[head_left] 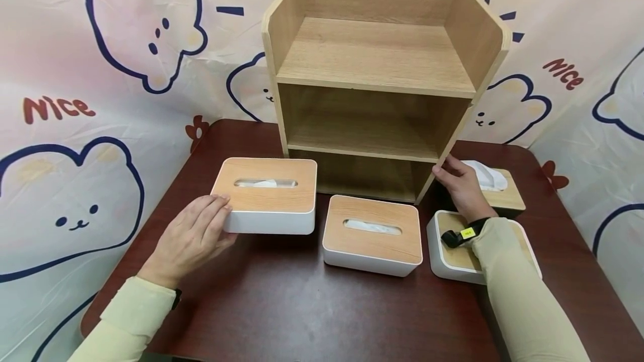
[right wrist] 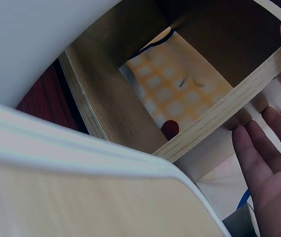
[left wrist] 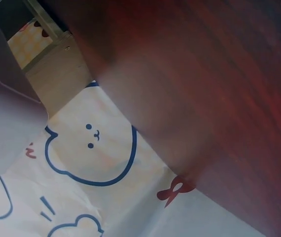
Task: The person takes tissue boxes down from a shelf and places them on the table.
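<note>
My left hand (head_left: 193, 233) grips the left end of a white tissue box (head_left: 271, 219) with a wood-look lid, fingers on top and thumb low at the front. That box appears held above the table, left of the wooden shelf (head_left: 374, 57); its side fills the left of the left wrist view (left wrist: 12, 118). With my right hand (head_left: 462, 190) I hold the shelf's right side panel low down, thumb at the front edge and fingers (right wrist: 259, 153) against the outer face. A second white tissue box (head_left: 372, 239) stands in front of the shelf.
Under my right forearm lies another white-rimmed box (head_left: 450, 264) with a wood-look top. Behind it is a dark box with a wood-look top (head_left: 510, 191) and white tissue sticking out. Printed cloth (head_left: 121, 105) surrounds the dark red table (head_left: 302, 306).
</note>
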Demonstrator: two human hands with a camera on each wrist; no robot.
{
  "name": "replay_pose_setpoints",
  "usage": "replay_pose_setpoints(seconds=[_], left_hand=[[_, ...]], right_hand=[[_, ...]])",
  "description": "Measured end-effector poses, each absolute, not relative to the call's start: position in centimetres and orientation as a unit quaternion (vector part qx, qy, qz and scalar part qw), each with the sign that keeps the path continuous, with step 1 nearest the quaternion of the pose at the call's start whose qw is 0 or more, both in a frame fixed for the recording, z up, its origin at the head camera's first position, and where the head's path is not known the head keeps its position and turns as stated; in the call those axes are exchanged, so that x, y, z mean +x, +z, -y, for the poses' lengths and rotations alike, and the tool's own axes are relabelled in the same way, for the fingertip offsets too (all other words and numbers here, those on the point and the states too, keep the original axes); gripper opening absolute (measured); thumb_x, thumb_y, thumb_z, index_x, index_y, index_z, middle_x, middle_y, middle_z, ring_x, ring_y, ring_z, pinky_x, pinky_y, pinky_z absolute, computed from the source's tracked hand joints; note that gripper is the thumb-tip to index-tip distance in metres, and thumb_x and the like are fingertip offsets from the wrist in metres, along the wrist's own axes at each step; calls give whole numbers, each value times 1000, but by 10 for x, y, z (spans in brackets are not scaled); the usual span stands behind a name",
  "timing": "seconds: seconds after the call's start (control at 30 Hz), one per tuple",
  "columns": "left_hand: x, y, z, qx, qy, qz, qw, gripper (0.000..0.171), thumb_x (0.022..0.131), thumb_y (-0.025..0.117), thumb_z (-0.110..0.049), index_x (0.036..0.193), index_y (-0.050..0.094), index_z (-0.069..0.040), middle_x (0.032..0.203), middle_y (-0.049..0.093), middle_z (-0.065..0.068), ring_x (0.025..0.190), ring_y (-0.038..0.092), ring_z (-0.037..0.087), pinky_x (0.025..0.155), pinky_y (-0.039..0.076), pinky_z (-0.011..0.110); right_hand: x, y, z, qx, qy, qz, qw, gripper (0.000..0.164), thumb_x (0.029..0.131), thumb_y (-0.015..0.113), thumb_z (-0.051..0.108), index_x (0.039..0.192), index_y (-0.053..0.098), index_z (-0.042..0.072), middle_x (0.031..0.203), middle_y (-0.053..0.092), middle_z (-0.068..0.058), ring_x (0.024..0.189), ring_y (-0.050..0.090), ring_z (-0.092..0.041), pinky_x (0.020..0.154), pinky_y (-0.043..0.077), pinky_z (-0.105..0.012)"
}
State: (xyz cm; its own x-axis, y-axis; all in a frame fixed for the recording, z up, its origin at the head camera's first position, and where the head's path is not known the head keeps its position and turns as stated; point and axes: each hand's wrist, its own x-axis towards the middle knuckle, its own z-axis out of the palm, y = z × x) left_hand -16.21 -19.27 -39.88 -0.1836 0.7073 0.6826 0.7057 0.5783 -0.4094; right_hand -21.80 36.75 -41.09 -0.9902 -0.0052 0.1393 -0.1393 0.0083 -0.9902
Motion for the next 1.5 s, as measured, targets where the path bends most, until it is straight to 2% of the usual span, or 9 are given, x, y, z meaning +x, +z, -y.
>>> replay_pose_setpoints(seconds=[0.83, 1.23, 1.5], left_hand=[[-168, -419, 196, -477, -6, 768, 427, 41, 102, 46, -26, 120, 55, 10, 127, 56, 28, 104, 57, 42, 88, 50, 50], [-159, -420, 202, -477, 18, 790, 386, 44, 104, 40, -28, 124, 53, 9, 131, 53, 27, 109, 56, 40, 92, 49, 48], [-157, -424, 205, -486, 22, 788, 378, 42, 103, 41, -25, 124, 53, 9, 133, 52, 27, 111, 55, 40, 93, 48, 47]], right_hand=[[-218, -408, -369, 53, 704, 706, 53, 57, 96, 65, 17, 149, 42, 18, 147, 43, -10, 122, 49, -17, 93, 46, -19], [-218, -410, -367, 28, 696, 716, 41, 60, 96, 65, 21, 150, 40, 20, 149, 40, -11, 125, 46, -20, 97, 44, -21], [-217, -411, -366, 41, 704, 708, 42, 60, 96, 65, 19, 150, 40, 18, 150, 40, -11, 124, 47, -19, 95, 45, -19]])
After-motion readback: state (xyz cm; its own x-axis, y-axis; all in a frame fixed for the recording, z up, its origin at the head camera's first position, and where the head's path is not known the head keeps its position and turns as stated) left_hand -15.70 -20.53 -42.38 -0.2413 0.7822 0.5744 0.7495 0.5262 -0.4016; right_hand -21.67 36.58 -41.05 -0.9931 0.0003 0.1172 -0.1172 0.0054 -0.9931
